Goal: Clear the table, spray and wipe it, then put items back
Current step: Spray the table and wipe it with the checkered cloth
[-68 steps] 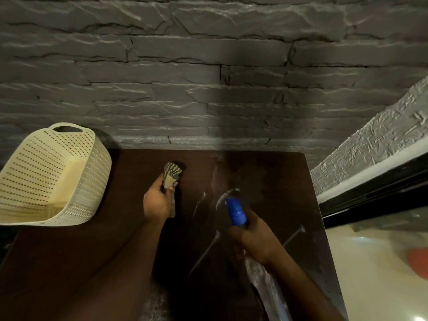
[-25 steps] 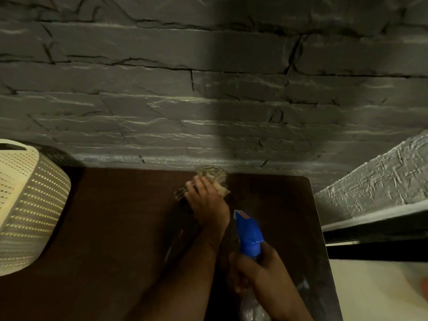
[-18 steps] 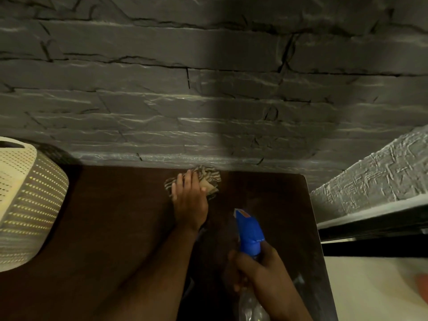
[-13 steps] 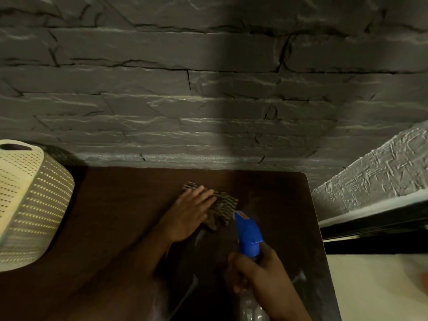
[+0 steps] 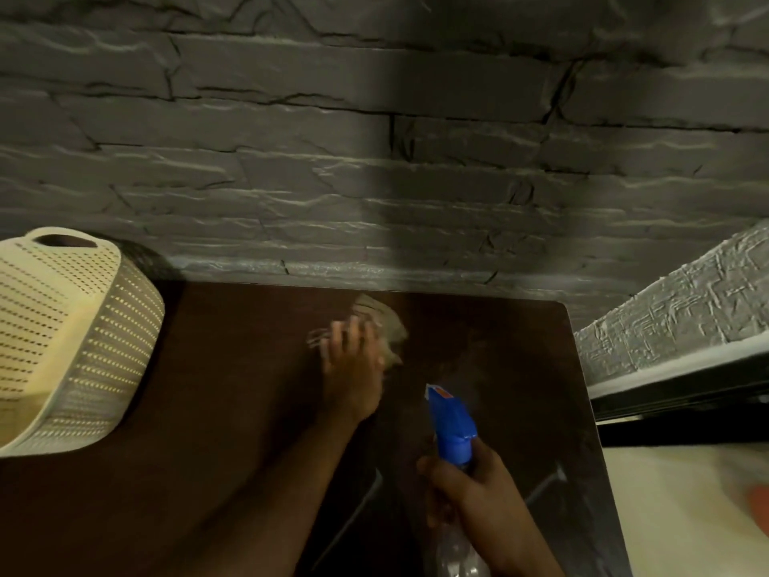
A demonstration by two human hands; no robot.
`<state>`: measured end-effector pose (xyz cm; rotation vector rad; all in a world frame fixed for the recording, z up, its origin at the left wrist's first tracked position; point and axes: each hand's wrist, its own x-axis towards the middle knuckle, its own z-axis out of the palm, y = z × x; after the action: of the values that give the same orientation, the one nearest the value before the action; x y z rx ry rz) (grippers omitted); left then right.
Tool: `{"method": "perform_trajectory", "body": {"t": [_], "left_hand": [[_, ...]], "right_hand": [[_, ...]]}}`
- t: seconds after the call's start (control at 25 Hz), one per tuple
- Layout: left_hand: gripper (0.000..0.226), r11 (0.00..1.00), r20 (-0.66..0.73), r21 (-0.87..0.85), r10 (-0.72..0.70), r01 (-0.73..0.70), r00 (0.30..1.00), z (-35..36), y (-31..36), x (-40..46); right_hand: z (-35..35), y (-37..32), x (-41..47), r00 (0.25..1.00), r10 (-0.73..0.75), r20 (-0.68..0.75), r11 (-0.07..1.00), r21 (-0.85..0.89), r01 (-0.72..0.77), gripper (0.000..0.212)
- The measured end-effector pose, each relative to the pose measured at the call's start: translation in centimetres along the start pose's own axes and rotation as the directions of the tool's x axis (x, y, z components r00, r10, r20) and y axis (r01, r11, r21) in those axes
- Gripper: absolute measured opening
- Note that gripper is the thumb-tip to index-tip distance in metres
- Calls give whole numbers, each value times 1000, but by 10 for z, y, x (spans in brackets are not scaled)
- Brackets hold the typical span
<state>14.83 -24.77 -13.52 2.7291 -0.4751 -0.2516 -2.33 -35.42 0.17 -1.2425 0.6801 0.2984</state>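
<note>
Left hand (image 5: 353,368), fingers flat, presses cloth (image 5: 380,326) on table (image 5: 233,368); right hand (image 5: 474,493) grips spray bottle (image 5: 451,422).

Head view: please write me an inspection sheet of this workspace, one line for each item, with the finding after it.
Surface: dark brown table, glossy, with pale streaks near the right side.
Job's things: cloth lies on the table near the far edge, blurred; spray bottle with a blue head points toward the wall.
Clutter: cream perforated basket stands at the table's left side; contents not visible.
Grippers: left hand presses the cloth with straight fingers; right hand grips the spray bottle.
Cables: nothing seen.
Surroundings: grey stone-pattern wall behind the table; a white textured ledge at right.
</note>
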Motion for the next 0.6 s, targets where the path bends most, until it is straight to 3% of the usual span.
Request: {"method": "perform_trajectory", "body": {"t": [0.04, 0.08, 0.12, 0.16, 0.2, 0.24, 0.28, 0.32, 0.36, 0.4, 0.44, 0.52, 0.56, 0.6], "left_hand": [[59, 964, 185, 70, 240, -256, 953, 7, 6, -15], [59, 910, 304, 33, 386, -414, 871, 2, 0, -17], [59, 866, 337, 19, 465, -500, 819, -4, -19, 1], [59, 936, 276, 45, 323, -348, 905, -9, -39, 27], [59, 992, 181, 75, 88, -103, 979, -20, -43, 37], [60, 989, 93, 113, -107, 97, 990, -23, -40, 35], [61, 988, 58, 106, -122, 116, 991, -20, -31, 23], [61, 997, 95, 40, 68, -72, 993, -14, -17, 6], [61, 941, 245, 98, 293, -325, 924, -10, -15, -14], [60, 879, 337, 67, 425, -472, 840, -13, -19, -19], [59, 858, 347, 66, 459, -509, 818, -19, -31, -7], [60, 982, 221, 110, 128, -155, 967, -26, -38, 9], [60, 992, 163, 119, 21, -41, 986, -27, -30, -3], [60, 993, 171, 82, 74, -89, 983, -23, -19, -21]], "right_hand": [[3, 1, 0, 1000, 3, -9, 1000, 1, -3, 21], [6, 2, -1, 1000, 7, -20, 1000, 2, -7, 21], [9, 2, -4, 1000, 6, -30, 1000, 4, -6, 20], [11, 2, -7, 999, 1, -38, 1000, 7, 0, 19], [13, 3, -9, 999, -6, -51, 1000, 6, 6, 17], [14, 3, -10, 998, -8, -68, 1000, 1, 8, 17], [15, 5, -11, 997, -3, -82, 1000, 3, 3, 16], [16, 6, -10, 995, 0, -95, 1000, 10, 1, 16], [19, 6, -10, 994, -3, -109, 1000, 12, 4, 17], [24, 5, -12, 993, -8, -120, 1000, 5, 8, 18], [29, 3, -14, 992, -19, -121, 1000, 2, 19, 20], [36, 1, -20, 990, -45, -132, 999, 8, 47, 23], [38, 0, -22, 988, -62, -143, 998, -4, 63, 26], [41, 1, -25, 985, -74, -155, 997, -17, 72, 31]]}}
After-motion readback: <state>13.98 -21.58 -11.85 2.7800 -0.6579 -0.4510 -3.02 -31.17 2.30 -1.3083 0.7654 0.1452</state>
